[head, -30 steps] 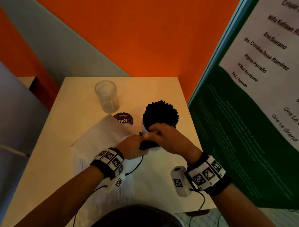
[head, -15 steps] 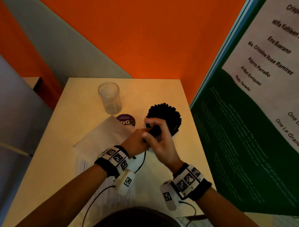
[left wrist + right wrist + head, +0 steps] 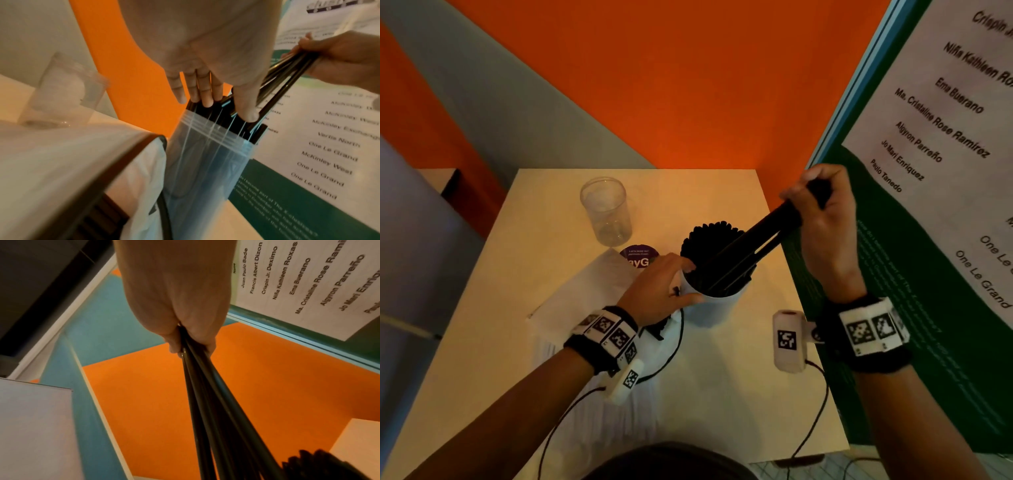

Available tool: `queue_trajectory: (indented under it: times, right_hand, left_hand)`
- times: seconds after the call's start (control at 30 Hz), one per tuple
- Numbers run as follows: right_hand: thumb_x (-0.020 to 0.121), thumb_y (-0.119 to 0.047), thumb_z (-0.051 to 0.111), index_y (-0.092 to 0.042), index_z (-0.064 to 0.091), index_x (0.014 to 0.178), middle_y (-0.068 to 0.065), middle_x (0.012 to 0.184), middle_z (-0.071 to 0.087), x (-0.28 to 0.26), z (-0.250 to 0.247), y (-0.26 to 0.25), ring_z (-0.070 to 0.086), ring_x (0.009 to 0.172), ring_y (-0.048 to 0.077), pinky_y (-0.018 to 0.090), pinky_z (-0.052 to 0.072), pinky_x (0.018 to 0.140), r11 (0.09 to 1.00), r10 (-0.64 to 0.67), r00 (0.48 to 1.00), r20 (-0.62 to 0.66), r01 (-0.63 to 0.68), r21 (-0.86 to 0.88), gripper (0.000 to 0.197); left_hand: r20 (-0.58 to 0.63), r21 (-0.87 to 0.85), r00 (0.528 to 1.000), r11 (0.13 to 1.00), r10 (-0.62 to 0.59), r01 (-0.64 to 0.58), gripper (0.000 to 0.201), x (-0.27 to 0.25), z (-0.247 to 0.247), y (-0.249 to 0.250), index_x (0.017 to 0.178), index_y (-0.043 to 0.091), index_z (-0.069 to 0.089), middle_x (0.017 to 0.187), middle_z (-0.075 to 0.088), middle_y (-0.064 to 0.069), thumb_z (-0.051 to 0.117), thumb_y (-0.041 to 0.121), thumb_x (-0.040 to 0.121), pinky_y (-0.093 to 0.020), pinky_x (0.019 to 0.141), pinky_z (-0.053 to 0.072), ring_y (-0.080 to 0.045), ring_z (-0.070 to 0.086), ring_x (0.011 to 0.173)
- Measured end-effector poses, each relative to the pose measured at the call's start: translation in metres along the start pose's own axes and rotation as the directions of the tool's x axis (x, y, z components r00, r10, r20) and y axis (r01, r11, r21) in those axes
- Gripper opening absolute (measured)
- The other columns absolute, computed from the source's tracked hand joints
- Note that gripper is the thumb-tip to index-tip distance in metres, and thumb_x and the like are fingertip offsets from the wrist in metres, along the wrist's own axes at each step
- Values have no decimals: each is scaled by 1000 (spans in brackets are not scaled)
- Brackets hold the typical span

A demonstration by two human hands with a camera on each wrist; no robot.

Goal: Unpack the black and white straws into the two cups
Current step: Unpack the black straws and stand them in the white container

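A clear zip bag (image 3: pixel 717 308) (image 3: pixel 205 162) packed with black straws (image 3: pixel 705 240) stands upright on the table. My left hand (image 3: pixel 681 281) (image 3: pixel 216 104) pinches its mouth, fingers (image 3: pixel 197 91) on the far side and thumb on the near side. My right hand (image 3: pixel 804 195) (image 3: pixel 191 344) is raised to the right of the bag and grips a bunch of black straws (image 3: pixel 756 236) (image 3: pixel 209 394). Their lower ends are still inside the bag. An empty clear cup (image 3: pixel 606 212) (image 3: pixel 59 91) stands behind and to the left. A flat pack of white straws (image 3: pixel 585 301) lies under my left wrist.
The small cream table (image 3: pixel 517 246) sits in a corner, with an orange wall behind it. A green and white poster board (image 3: pixel 893 342) stands close along its right edge, just behind my right hand. A purple round sticker (image 3: pixel 639 258) lies between the cup and the bag.
My right hand has closed on a bunch of black straws at the bag's mouth and lifted it up and to the right. The left hand has stayed on the bag.
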State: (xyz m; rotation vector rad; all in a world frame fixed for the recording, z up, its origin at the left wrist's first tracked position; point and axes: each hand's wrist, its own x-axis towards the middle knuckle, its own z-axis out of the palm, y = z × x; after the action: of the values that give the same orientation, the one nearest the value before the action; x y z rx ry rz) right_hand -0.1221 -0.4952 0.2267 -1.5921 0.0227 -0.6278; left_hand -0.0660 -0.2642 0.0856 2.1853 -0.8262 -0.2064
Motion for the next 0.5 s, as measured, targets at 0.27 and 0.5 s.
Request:
queue_trajectory:
  times: [0.27,0.5]
  right_hand:
    - [95,0,51,-19,48,110,9,91,50,-7,0,31,53,81,30,45,50,75,969,-70,998,7,69,-237,24]
    - [95,0,51,-2,48,128,3,98,50,-34,21,71,48,90,6,10,41,85,858,-115,939,324,259,-444,33]
  left_hand:
    - [1,195,983,964,183,-180,27,-4,9,-5,108,5,66,109,60,-7,68,23,87,-22,93,37,-21,53,108]
    - [-4,190,984,967,176,-172,29,-5,9,-4,113,9,66,113,61,-4,66,25,88,-25,93,42,-18,53,110]
